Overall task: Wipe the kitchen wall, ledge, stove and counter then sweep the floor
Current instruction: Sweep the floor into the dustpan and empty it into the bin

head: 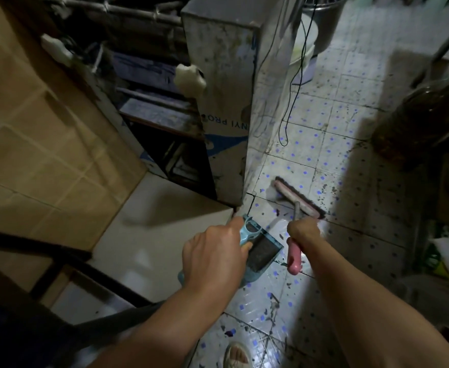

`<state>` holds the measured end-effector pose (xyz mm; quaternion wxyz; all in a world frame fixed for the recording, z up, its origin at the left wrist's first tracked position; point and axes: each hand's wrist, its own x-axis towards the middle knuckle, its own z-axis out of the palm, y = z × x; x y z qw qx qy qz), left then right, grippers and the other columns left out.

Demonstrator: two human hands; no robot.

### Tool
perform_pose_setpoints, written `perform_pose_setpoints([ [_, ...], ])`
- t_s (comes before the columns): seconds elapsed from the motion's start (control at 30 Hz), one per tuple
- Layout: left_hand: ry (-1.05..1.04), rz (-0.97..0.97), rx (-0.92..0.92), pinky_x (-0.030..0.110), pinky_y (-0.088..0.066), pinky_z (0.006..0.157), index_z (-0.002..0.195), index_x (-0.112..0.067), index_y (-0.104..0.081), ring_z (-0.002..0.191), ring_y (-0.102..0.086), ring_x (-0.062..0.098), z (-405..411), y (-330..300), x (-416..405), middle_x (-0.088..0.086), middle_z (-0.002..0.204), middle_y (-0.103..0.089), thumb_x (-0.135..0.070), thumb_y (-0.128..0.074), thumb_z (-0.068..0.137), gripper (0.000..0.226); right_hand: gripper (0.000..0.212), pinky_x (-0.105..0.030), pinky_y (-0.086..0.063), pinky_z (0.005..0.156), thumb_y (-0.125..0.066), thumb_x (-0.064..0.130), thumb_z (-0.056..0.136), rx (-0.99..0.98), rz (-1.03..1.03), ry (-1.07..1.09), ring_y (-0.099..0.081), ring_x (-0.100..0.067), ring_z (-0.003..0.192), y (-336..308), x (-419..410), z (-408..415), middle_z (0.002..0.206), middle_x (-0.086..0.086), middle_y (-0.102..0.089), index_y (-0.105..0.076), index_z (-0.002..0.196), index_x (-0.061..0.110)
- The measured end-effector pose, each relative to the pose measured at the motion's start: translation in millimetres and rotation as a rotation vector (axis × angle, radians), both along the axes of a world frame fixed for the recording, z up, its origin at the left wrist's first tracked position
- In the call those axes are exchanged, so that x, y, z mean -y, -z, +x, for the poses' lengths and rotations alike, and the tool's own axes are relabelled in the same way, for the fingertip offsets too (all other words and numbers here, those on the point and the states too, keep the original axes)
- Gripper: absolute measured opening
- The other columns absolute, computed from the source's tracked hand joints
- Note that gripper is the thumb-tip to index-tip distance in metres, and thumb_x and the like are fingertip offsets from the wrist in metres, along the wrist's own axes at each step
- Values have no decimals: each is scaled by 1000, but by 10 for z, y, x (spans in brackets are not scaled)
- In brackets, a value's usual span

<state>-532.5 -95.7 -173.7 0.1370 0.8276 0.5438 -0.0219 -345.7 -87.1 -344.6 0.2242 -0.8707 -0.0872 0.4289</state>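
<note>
Brush ahead of the pan, sweep comes back toward it

Floor (332,134) is speckled with bits. Brush (297,199) sits just beyond the right hand (304,232), which grips its pink handle, head lying crosswise. Dustpan (262,251), held by the left hand (214,257), waits nearer, mouth toward the brush.

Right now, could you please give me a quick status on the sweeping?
Left hand grips blue plastic dustpan. Right hand grips pink-handled brush, bristles down on dirty tiled floor. Black cable dangles ahead.
</note>
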Motion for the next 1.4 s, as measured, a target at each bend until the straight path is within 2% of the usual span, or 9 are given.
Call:
perform_pose_setpoints([
  [0.1,-3,-12,6,27,-31,67,116,-29,-47,101,-60,24,6,28,-6,1,109,-64,-43,-51,93,27,26,-47,-51,87,-53,4,87,-16,0,-15,-60,-42,100,154,-15,-19,96,-21,-50,-49,110,-9],
  [0.2,5,-12,4,26,-32,66,115,-29,-47,99,-61,21,-22,45,28,0,109,-64,-43,-51,93,26,26,-33,-47,75,-52,3,89,8,-79,-99,-59,-37,104,253,77,-102,98,-20,-55,-54,111,-10],
  [0.47,55,-11,19,26,-34,65,115,-30,-48,95,-62,19,-366,37,283,-2,106,-65,-43,-51,93,26,41,-33,-47,82,-52,7,91,65,-230,-196,-58,-32,108,275,541,-468,123,-20,-57,-43,127,-11],
  [0.6,75,-15,21,26,-33,65,117,-30,-47,94,-61,20,-625,5,451,-2,106,-65,-44,-50,93,28,30,-21,-39,47,-50,9,95,67,-243,-263,-60,-31,102,195,831,-783,121,-19,-58,-48,121,-6],
  [0.67,88,-9,19,27,-33,64,118,-29,-47,94,-61,21,-790,-17,558,-2,106,-65,-44,-49,93,29,29,-16,-37,40,-47,6,94,82,-241,-261,-60,-31,94,140,1003,-968,121,-20,-57,-48,121,-5],
  [0.77,98,-6,33,27,-32,64,117,-30,-47,94,-61,22,-1057,-53,716,-2,104,-65,-44,-50,93,28,29,-23,-44,66,-46,7,94,104,-291,-265,-60,-29,106,82,1271,-1257,122,-18,-58,-49,121,-3],
  [0.97,151,10,67,28,-31,62,110,-28,-49,90,-61,23,-1610,-181,1047,0,100,-65,-43,-51,93,23,31,-30,-47,84,-46,13,95,95,-355,-272,-58,-28,111,-38,1825,-1877,124,-15,-56,-49,123,-1],
  [1.23,207,38,65,29,-32,61,109,-26,-49,90,-61,24,-1998,-292,1290,1,99,-65,-43,-50,94,23,33,-32,-50,92,-45,9,95,71,-335,-189,-58,-26,112,-239,2189,-2302,127,-16,-54,-47,127,-1],
  [1.4,205,36,66,29,-32,60,105,-25,-51,86,-61,24,-1919,-343,1308,1,95,-65,-44,-52,92,23,32,-29,-47,87,-44,10,95,94,-275,-130,-58,-27,108,-354,2290,-2242,123,-17,-57,-51,123,-3],
])
